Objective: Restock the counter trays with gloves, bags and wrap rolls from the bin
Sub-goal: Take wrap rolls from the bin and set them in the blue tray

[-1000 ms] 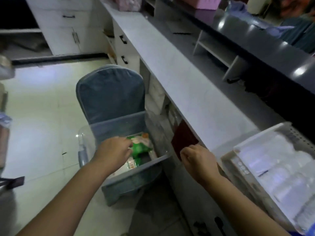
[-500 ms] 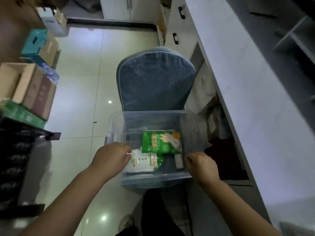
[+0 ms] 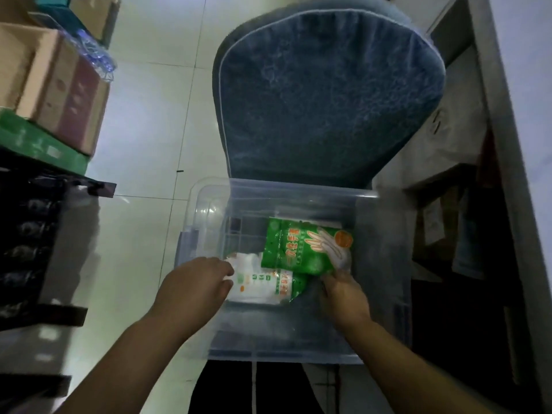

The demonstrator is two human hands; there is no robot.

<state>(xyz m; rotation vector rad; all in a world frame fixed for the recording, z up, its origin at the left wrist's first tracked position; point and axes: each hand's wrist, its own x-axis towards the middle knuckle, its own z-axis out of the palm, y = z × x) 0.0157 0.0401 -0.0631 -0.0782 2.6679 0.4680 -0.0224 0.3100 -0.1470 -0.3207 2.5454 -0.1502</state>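
Note:
A clear plastic bin (image 3: 385, 264) stands on a blue chair seat below me. Inside lie a green glove pack (image 3: 301, 249) and, under its near edge, a white and green pack (image 3: 263, 286). My left hand (image 3: 194, 286) rests at the left end of the white pack, fingers curled onto its edge. Inside the bin, my right hand (image 3: 343, 291) has its fingers at the near right corner of the green glove pack. Whether either hand has a firm grip is hard to tell.
The blue padded chair back (image 3: 325, 94) rises behind the bin. Stacked cardboard boxes (image 3: 56, 94) and a dark rack (image 3: 33, 240) line the left. The white counter edge (image 3: 519, 144) and open shelves under it run along the right. The floor is pale tile.
The view has swung down from the counter onto the bin. My right hand moved from the bin's near rim into the bin, to the green pack's corner. My left hand stays at the white pack.

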